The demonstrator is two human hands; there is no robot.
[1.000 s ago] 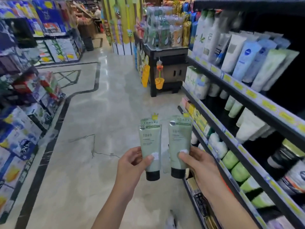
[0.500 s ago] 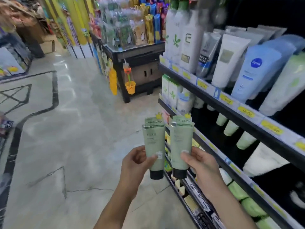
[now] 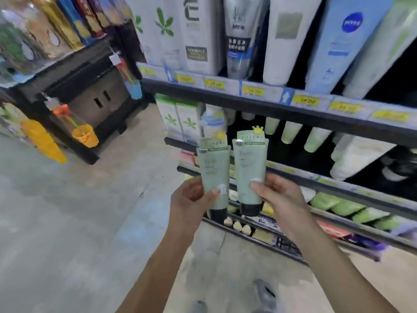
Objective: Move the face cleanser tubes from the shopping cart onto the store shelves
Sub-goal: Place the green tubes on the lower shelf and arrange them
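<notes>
The store shelves (image 3: 293, 111) carry tall white and blue tubes on the upper tier and pale green ones lower down. Off the shelves' left end stands a dark display stand (image 3: 90, 86). In front of the shelves' middle tier, the left hand (image 3: 191, 199) grips one green tube (image 3: 214, 175) and the right hand (image 3: 279, 195) grips a second tube (image 3: 249, 168). Both are upright, black caps down, close to the shelves but resting on no tier. A small orange bucket (image 3: 84, 135) hangs from the stand.

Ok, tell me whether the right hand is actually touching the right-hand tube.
Touching. The head view shows the right hand pinching the right green tube, thumb pressed flat across its lower front.
</notes>
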